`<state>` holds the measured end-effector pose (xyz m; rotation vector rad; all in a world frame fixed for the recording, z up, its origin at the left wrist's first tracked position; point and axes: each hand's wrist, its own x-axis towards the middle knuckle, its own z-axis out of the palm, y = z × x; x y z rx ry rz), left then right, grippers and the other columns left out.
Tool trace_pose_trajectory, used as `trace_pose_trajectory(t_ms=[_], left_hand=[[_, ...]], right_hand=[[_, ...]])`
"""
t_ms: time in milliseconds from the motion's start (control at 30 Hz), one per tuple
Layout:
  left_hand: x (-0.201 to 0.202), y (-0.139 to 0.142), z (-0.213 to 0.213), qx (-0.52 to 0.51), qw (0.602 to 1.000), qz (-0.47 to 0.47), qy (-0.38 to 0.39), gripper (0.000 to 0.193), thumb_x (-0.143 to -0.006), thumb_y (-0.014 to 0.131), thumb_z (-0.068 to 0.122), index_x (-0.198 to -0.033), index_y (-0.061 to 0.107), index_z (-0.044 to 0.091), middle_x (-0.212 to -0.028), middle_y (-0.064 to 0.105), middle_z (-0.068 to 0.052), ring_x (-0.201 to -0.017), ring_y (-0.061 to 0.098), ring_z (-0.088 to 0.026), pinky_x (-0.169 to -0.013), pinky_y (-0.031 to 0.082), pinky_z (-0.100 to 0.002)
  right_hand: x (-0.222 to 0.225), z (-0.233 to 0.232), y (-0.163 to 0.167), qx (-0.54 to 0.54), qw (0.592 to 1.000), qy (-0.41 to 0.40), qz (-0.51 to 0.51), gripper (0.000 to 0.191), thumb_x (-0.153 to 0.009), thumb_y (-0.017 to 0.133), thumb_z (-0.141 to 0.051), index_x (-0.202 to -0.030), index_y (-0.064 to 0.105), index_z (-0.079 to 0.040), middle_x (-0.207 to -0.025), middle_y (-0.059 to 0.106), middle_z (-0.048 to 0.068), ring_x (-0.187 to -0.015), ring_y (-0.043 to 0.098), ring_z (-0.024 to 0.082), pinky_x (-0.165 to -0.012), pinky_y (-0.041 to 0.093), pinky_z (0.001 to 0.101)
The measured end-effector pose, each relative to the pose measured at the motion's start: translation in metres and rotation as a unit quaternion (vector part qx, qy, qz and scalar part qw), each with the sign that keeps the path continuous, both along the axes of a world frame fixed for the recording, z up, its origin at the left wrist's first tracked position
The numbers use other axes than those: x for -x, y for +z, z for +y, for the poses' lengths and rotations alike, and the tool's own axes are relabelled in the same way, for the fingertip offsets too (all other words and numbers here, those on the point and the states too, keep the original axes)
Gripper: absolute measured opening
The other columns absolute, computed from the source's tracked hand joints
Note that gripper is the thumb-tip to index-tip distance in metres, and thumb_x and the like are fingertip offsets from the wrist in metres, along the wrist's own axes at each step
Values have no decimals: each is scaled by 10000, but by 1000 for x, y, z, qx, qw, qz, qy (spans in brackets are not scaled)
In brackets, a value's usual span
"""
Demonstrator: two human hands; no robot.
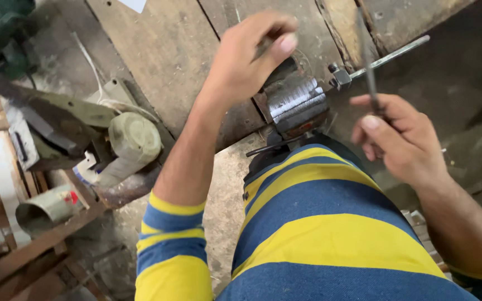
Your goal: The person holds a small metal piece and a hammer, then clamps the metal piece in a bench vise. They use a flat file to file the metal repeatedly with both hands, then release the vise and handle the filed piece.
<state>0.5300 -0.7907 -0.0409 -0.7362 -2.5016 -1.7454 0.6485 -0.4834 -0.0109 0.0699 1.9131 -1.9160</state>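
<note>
A metal bench vise [298, 101] is fixed to the edge of a worn wooden workbench [163, 50]. Its long handle bar [389, 56] sticks out to the right. My left hand [249, 56] hovers over the top of the vise, fingers pinched on a small dark piece that is mostly hidden. My right hand [400, 136] sits to the right of the vise and grips a thin dark metal rod [367, 61] that points up and away. My blue and yellow striped shirt [319, 223] fills the lower frame.
A greenish machine [85, 128] with a rounded motor housing [135, 139] stands at the left, with a white cable across it. A metal tube [43, 209] rests on a rusty wooden frame below. The concrete floor [224, 189] shows between the bench and me.
</note>
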Motion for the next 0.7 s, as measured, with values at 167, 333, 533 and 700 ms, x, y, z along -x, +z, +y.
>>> trace_pose_trajectory(t_ms=[167,333,533,700], left_hand=[[57,-28,50,-116,965,-114,-204,504,-1168,430,492,-1352,612,60,-1219,714,-107,-1073,755,-202,-929,628,-362],[77,-27,55,-48,896,-356,-260,626,-1037,317,536,-1395,623,124,-1052,822,-176,-793,819,-218,-721,624,-350],[80,-23,58,-93,859,-325,-384,589,-1041,374,487,-1467,563,125,-1104,789,-191,-810,855,-241,-667,680,-329],[83,-42,59,-116,837,-380,-376,616,-1090,359,486,-1499,576,81,-1126,776,-197,-840,835,-266,-701,691,-342]], right_hand=[[-10,-30,5,-65,997,-3,52,455,-1108,491,-95,-1555,498,-9,-989,647,95,-691,520,68,-621,453,219],[-15,-44,7,-56,996,-46,47,485,-1058,549,-77,-1537,475,-54,-970,721,100,-616,520,34,-546,425,189],[-14,-52,4,-101,991,-81,15,403,-1048,577,-54,-1451,576,-32,-939,736,116,-568,518,44,-477,394,199],[-16,-53,5,-117,988,-100,-6,395,-1037,588,-52,-1431,610,-38,-916,726,114,-561,520,44,-467,395,200]])
